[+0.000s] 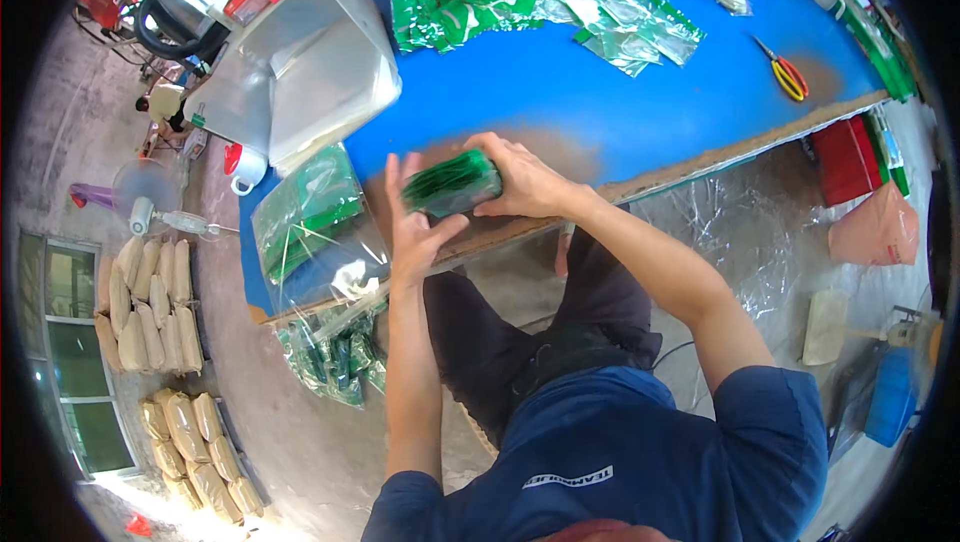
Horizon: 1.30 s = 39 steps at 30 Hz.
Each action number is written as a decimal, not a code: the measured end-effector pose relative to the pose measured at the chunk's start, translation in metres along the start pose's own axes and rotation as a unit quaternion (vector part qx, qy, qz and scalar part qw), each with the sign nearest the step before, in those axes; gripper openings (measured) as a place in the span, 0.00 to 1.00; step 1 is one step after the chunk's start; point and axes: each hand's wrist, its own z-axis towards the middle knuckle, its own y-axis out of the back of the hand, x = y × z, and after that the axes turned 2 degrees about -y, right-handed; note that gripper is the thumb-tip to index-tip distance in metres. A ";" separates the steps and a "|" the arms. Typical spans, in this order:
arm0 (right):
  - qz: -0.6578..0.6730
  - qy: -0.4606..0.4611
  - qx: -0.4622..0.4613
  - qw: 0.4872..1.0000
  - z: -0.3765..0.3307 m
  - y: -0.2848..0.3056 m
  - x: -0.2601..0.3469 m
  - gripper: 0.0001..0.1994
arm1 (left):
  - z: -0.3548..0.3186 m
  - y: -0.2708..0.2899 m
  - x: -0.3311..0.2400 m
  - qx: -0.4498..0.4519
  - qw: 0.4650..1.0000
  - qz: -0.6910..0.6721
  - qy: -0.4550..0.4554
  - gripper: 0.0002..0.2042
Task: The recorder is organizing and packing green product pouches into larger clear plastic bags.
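Remotely, I saw the green stack (450, 185) held between left grip (412, 239) and right grip (525, 180), near the front edge of the surface (510, 92).

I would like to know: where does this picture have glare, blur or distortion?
In the head view, the green stack between the left hand and right hand looks smeared, perhaps by motion; in the head view, white glare speckles the glossy packets; in the head view, the window looks warped near the dark round rim.
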 end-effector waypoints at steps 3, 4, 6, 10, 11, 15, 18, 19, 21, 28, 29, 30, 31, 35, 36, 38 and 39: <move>-0.013 -0.059 0.036 0.998 0.002 0.004 -0.006 0.35 | -0.005 -0.009 0.016 0.024 0.994 0.108 0.003 0.49; 0.027 -0.081 0.062 0.994 0.001 0.004 -0.005 0.33 | -0.004 -0.010 0.009 0.001 0.992 0.119 0.039 0.38; 0.018 -0.094 0.110 0.989 0.006 0.005 0.011 0.31 | -0.007 0.014 0.009 0.083 0.965 0.245 0.052 0.30; 0.011 -0.017 0.174 0.985 0.017 0.031 0.015 0.38 | -0.013 0.002 0.001 0.019 0.972 0.228 0.058 0.23; -0.045 0.092 0.201 0.974 0.024 0.042 0.011 0.41 | -0.014 0.000 0.001 -0.029 0.986 0.141 0.081 0.22; -0.162 -0.157 -0.165 0.960 0.077 0.150 -0.071 0.44 | -0.014 0.001 0.003 -0.080 0.985 0.130 0.079 0.21; -0.451 -0.198 -0.301 0.817 0.089 0.224 -0.180 0.44 | -0.010 -0.009 0.005 -0.069 0.983 0.156 0.070 0.21; -0.448 -0.194 -0.306 0.818 0.096 0.216 -0.185 0.44 | -0.011 -0.009 0.003 -0.079 0.980 0.166 0.082 0.23; -0.465 -0.327 -0.118 0.815 0.102 0.198 -0.188 0.44 | -0.013 -0.005 0.004 -0.098 0.980 0.154 0.075 0.23; -0.432 -0.086 0.022 0.898 0.088 0.079 -0.112 0.39 | -0.030 0.041 0.024 -0.131 0.979 -0.151 0.047 0.31; -0.425 -0.060 0.029 0.903 0.085 0.070 -0.109 0.39 | -0.043 0.039 0.027 -0.170 0.956 -0.226 0.073 0.28; -0.417 -0.034 0.031 0.908 0.082 0.065 -0.108 0.40 | -0.056 0.042 0.030 -0.205 0.927 -0.299 0.097 0.25; -0.414 -0.025 0.036 0.909 0.079 0.065 -0.105 0.40 | -0.077 0.049 0.028 -0.231 0.892 -0.362 0.139 0.21; -0.366 0.003 0.025 0.930 0.092 0.069 -0.076 0.35 | -0.125 0.032 0.004 -0.176 0.848 -0.471 0.168 0.22; -0.325 0.012 -0.028 0.945 0.101 0.068 -0.072 0.33 | -0.133 0.017 -0.004 -0.198 0.841 -0.469 0.186 0.23; -0.337 0.015 -0.018 0.941 0.129 0.039 -0.056 0.32 | -0.146 0.002 -0.007 -0.220 0.833 -0.466 0.202 0.24; -0.353 0.015 -0.013 0.935 0.142 0.021 -0.048 0.32 | -0.150 -0.001 -0.005 -0.238 0.821 -0.474 0.211 0.25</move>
